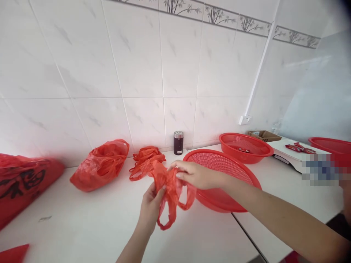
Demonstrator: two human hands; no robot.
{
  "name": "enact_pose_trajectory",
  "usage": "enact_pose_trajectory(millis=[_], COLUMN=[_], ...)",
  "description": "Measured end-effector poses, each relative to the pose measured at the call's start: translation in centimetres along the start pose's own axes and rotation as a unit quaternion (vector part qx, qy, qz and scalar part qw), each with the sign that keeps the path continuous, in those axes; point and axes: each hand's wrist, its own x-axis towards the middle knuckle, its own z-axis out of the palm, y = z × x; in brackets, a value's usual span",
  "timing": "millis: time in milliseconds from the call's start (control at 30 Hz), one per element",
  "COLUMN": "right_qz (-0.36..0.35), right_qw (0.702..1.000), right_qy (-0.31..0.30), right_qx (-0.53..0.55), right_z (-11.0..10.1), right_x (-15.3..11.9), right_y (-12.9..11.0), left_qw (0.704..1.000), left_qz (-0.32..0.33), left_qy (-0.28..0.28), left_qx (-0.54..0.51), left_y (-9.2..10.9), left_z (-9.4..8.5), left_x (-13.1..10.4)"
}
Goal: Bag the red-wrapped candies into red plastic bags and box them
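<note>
Here, both my hands are raised over a white tabletop (109, 226), working at a thin, crumpled, translucent red plastic bag (170, 184). My left hand (150, 205) pinches its near left side, thumb laid across the film. My right hand (196, 175) reaches across from the right, its bent fingers and thumb pinching the bag's upper right side. Two loop handles dangle below my fingers. I judge the step in hand to be loosening or parting the bunched plastic; whether its mouth is open, I cannot tell. The next move, I think, calls for a light, steady pinch on each side, so the film separates without tearing.

Just beyond my left hand lies a loose heap of crumpled red plastic bags (148, 155). Close to my right hand, partly behind its forearm, sits a large, round, red plastic mesh basket (216, 164), its bottom partly hidden.
</note>
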Motion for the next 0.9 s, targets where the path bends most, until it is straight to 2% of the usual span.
enact_pose_trajectory(millis=[133, 233, 267, 333, 400, 467, 533, 600, 633, 700, 733, 800, 867, 900], right_qz=[0.05, 0.104, 0.123, 0.145, 0.126, 0.076, 0.021, -0.027, -0.045, -0.057, -0.044, 0.028, 0.114, 0.143], right_qw=[0.99, 0.983, 0.979, 0.961, 0.935, 0.937, 0.968, 0.988, 0.989, 0.981, 0.975, 0.961, 0.945, 0.939], right_qy=[0.126, 0.147, 0.143, 0.163, 0.205, 0.219, 0.158, 0.052, 0.007, -0.029, -0.033, -0.054, -0.108, -0.138], right_qx=[-0.021, -0.047, -0.075, -0.171, -0.261, -0.261, -0.193, -0.141, -0.141, -0.186, -0.216, -0.269, -0.285, -0.28], right_z=[-2.0, -3.0, -2.9, -2.3, -1.0, 1.2, 4.1, 7.4, 8.9, 11.0, 11.4, 11.4, 10.8, 10.4], right_x=[-1.8, -3.0, -3.3, -3.7, -3.9, -4.0, -4.0, -3.6, -3.3, -2.6, -2.3, -2.0, -2.2, -2.4], right_y=[0.7, 1.9, 2.1, 1.7, 0.5, -1.1, -2.3, -2.4, -2.0, -0.4, 0.6, 2.5, 3.9, 4.3], left_qw=[0.992, 0.978, 0.973, 0.967, 0.966, 0.973, 0.982, 0.987, 0.987, 0.982, 0.977, 0.967, 0.963, 0.965], left_qz=[-0.019, -0.069, -0.091, -0.123, -0.13, -0.131, -0.132, -0.142, -0.15, -0.184, -0.207, -0.246, -0.25, -0.23], left_qy=[0.121, 0.181, 0.187, 0.183, 0.169, 0.133, 0.076, 0.009, -0.017, -0.048, -0.056, -0.04, 0.018, 0.063], left_qx=[0.024, 0.079, 0.099, 0.131, 0.143, 0.138, 0.114, 0.074, 0.051, 0.011, -0.007, -0.049, -0.099, -0.108], left_y=[-0.5, -0.7, -0.5, 0.1, 0.7, 1.2, 1.6, 1.8, 1.8, 1.9, 1.8, 1.7, 1.6, 1.5], left_z=[-6.4, -10.2, -10.7, -10.7, -9.5, -7.9, -6.3, -5.0, -4.7, -4.9, -5.5, -7.7, -10.4, -11.7], left_x=[-1.0, -2.8, -3.5, -4.9, -6.0, -6.6, -7.0, -7.2, -7.3, -7.8, -8.1, -8.8, -9.5, -9.7])
